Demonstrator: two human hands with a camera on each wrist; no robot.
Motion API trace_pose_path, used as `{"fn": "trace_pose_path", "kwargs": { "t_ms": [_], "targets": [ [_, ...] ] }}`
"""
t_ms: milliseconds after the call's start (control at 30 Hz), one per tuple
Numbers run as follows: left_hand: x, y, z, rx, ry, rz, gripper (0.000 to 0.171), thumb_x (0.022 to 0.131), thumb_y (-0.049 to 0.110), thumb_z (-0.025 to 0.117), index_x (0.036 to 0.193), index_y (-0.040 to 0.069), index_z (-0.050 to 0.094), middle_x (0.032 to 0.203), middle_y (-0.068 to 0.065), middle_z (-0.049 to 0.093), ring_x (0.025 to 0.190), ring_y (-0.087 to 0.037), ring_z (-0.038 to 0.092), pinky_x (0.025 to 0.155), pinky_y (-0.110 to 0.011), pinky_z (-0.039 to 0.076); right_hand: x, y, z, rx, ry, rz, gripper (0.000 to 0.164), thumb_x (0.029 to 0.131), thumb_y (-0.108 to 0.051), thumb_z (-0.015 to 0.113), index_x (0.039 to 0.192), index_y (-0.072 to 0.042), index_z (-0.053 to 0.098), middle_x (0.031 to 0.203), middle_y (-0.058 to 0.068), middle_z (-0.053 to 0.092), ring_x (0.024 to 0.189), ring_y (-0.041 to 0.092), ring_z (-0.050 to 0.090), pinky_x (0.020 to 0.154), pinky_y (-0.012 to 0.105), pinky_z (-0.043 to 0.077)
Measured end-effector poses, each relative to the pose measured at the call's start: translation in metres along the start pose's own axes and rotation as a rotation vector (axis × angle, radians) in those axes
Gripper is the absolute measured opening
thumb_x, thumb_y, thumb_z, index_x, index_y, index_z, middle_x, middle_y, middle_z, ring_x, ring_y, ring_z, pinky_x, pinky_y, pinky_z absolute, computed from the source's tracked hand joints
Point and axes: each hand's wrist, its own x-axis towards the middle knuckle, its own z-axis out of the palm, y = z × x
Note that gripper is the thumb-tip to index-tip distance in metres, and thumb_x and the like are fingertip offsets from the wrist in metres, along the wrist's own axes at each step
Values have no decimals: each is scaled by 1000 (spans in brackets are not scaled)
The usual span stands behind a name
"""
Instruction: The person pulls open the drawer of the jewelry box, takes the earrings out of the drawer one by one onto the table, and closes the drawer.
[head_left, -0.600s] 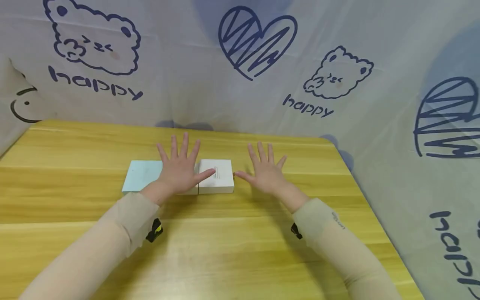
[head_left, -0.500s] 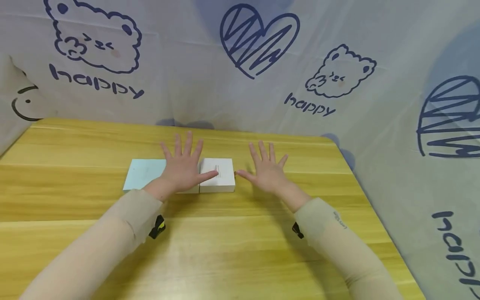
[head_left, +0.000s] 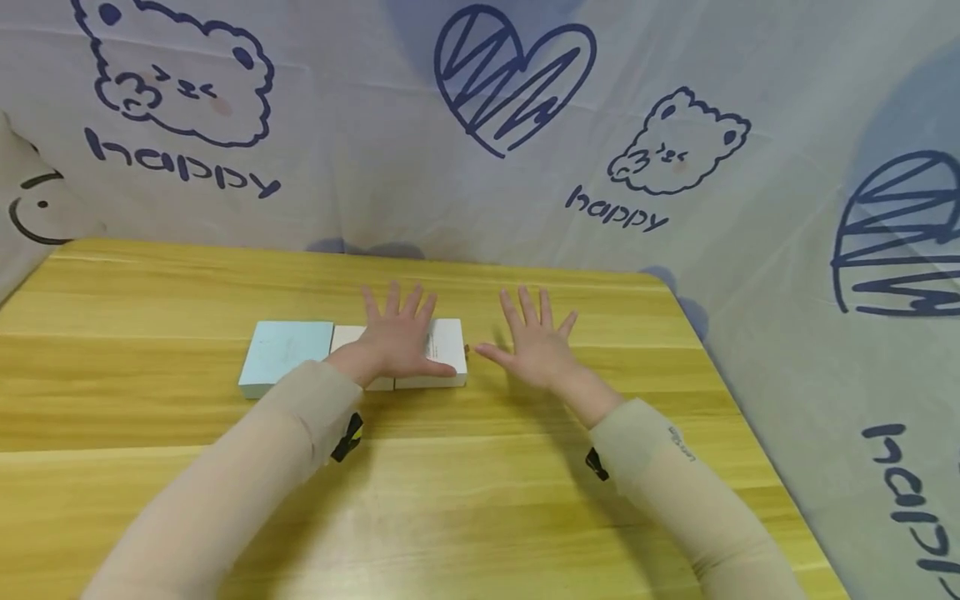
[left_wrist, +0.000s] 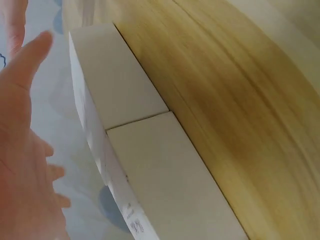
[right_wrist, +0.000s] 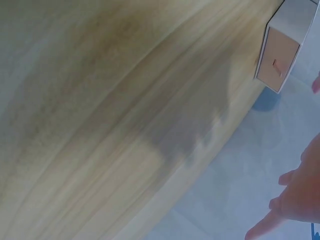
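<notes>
The left hand (head_left: 397,342) has shifted rightward — farther over the white box (head_left: 452,340) than before — baring more of the light-blue box (head_left: 287,348) and the middle box's (head_left: 346,335) left part.

The left hand (left_wrist: 20,150) hangs near two touching white boxes (left_wrist: 160,165); wooden tabletop (left_wrist: 240,110) lies beneath.
</notes>
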Motion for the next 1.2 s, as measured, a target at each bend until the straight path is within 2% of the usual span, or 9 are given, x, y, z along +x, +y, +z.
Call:
{"fn": "trace_pose_path", "kwargs": {
  "t_ms": [133,267,367,467,533,700,833,1000,1200],
  "targets": [
    [3,3,-3,30,-60,29,117,67,74,60,149,7,12,155,-15,20,142,-45,5,102,-73,-12,0,0,1,-9,11,-16,84,87,-67,39,151,-19,11,157,13,13,144,42,2,103,75,2],
    [3,6,-8,44,-103,49,109,67,65,69,147,5,24,150,-15,32,141,-40,21,104,-72,-11,2,0,3,-22,14,-44,70,89,-59,45,142,-14,37,145,11,41,139,36,26,107,71,7],
    [5,7,-10,34,-129,49,103,67,58,74,143,4,31,146,-16,36,136,-36,32,110,-67,1,4,-2,3,0,5,-63,58,90,-52,51,133,-13,50,134,8,54,132,32,39,108,69,10],
    [8,8,-11,5,-152,51,99,67,52,76,140,2,34,144,-16,38,133,-34,37,114,-59,15,8,-4,3,50,-9,-63,49,90,-45,55,127,-13,56,124,6,62,124,30,47,109,66,13],
    [9,9,-12,-14,-162,56,98,66,50,77,139,0,35,141,-17,39,130,-34,39,113,-53,24,12,-5,3,81,-24,-57,45,90,-43,56,124,-13,58,118,5,66,119,30,51,109,66,15],
    [12,12,-14,-19,-177,56,99,65,48,79,137,-2,35,137,-18,42,126,-33,43,108,-44,35,23,-10,7,143,-85,-59,40,90,-39,57,119,-12,61,107,4,69,108,25,59,107,65,19],
    [13,13,-13,-32,-176,48,99,64,47,80,137,-3,34,137,-18,42,126,-33,42,108,-43,36,30,-17,12,168,-133,-74,31,90,-33,57,111,-12,67,102,2,71,100,21,63,104,64,25],
    [12,15,-13,-42,-183,29,98,65,44,80,137,-3,34,136,-17,41,126,-33,41,108,-43,35,35,-25,14,176,-152,-62,21,91,-23,56,100,-14,72,99,1,72,100,21,63,103,66,27],
    [13,19,-13,-12,-194,13,96,65,43,80,136,-4,34,135,-18,41,124,-32,41,108,-42,37,37,-31,15,163,-161,-30,19,92,-19,54,88,-15,73,87,0,70,83,17,59,102,62,33]
  ]
}}
